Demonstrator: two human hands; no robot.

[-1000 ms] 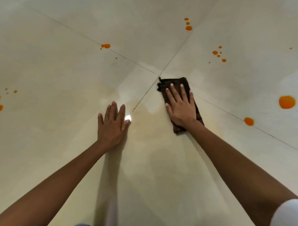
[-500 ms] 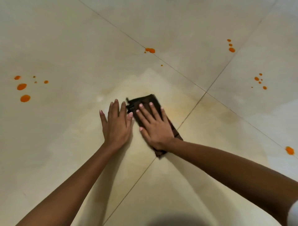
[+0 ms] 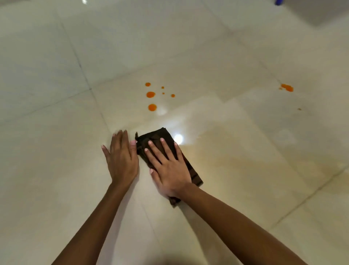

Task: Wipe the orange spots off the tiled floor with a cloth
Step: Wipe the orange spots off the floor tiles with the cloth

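Orange spots (image 3: 150, 94) are seen on the tiled floor (image 3: 56, 170), in a little bunch of three big drops and a few tiny ones. They lie just past the cloth (image 3: 157, 135), a bit to its left, and are not touched by it. One more orange splash (image 3: 287, 88) is seen far off to the right, well apart from the bunch, with a very small brown dot (image 3: 299, 109) near it.

The cloth is dark brown and folded into a long shape. It is laid flat on the floor, near the middle of the view. The right hand (image 3: 170, 168) is pressed flat on top of it, with the fingers held straight and spread out; nothing is gripped. The left hand (image 3: 121, 160) is laid flat on the bare floor just beside the cloth, with the fingers straight and close together. Its fingertips are blurred, but its thumb seems to touch the cloth's left edge.

A pale yellow smear (image 3: 245, 160) is seen on the tiles to the right of the cloth. A bright round light (image 3: 178, 139) is mirrored in the shiny floor at the cloth's far corner. A small blue thing (image 3: 278, 2) is cut off at the top edge.
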